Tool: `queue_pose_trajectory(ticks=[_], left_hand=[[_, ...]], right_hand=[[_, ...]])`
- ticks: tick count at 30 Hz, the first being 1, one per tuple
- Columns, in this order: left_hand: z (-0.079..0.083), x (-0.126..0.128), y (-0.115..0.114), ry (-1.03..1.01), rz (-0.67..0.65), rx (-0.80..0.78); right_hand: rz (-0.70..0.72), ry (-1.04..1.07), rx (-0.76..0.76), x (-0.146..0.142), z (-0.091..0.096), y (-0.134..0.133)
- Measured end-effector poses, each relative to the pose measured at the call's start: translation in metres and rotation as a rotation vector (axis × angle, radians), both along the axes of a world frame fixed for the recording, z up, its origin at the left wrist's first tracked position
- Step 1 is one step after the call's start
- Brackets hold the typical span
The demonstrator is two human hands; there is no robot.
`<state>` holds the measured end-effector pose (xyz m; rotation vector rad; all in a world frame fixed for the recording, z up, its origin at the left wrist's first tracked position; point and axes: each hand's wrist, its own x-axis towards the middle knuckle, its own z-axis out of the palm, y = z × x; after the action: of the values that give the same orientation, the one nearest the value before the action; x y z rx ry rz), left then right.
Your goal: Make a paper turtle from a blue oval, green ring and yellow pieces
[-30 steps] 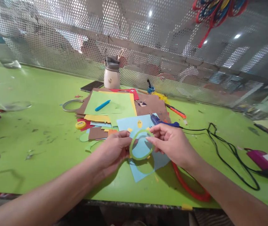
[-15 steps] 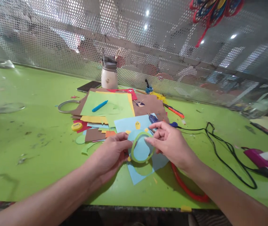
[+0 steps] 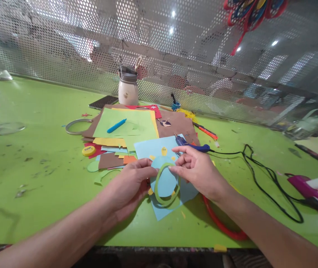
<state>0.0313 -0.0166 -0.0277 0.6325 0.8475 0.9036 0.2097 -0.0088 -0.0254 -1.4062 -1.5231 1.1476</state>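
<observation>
Both my hands hold a thin green paper ring (image 3: 159, 197) just above a light blue sheet (image 3: 159, 149) on the green table (image 3: 41, 175). My left hand (image 3: 131, 184) pinches the ring's left side. My right hand (image 3: 196, 169) pinches its top right with thumb and forefinger. Under the ring lies a light blue paper disc (image 3: 163, 178) with small yellow bits at its edge. A blue glue gun (image 3: 188, 144) lies just behind my right hand.
A pile of coloured paper (image 3: 125, 126) with a blue pen (image 3: 116, 125) lies behind. A white jar (image 3: 127, 87), a phone (image 3: 103, 101), a tape ring (image 3: 74, 126), a yellow disc (image 3: 88, 150), a black cord (image 3: 262, 175), a red hoop (image 3: 220, 223) and a pink tool (image 3: 312, 191) surround it. A perforated metal screen (image 3: 64, 44) backs the table.
The green ring has come down from a raised, upright hold to lie low over the blue disc. Both hands moved down with it.
</observation>
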Motion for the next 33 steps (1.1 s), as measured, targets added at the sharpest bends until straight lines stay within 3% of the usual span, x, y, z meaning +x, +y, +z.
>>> queue_pose_trajectory(ticks=[11, 20, 33], left_hand=[[-0.0013, 0.0026, -0.0024, -0.027, 0.055, -0.008], [-0.0021, 0.0071, -0.0063, 0.209, -0.050, 0.114], [-0.0050, 0.0056, -0.0071, 0.204, -0.036, 0.154]], right_hand=[[0.025, 0.103, -0.072, 0.0016, 0.0005, 0.0023], [0.021, 0.075, -0.054, 0.0002, -0.0021, 0.0009], [0.001, 0.052, -0.016, -0.0046, 0.0005, -0.0009]])
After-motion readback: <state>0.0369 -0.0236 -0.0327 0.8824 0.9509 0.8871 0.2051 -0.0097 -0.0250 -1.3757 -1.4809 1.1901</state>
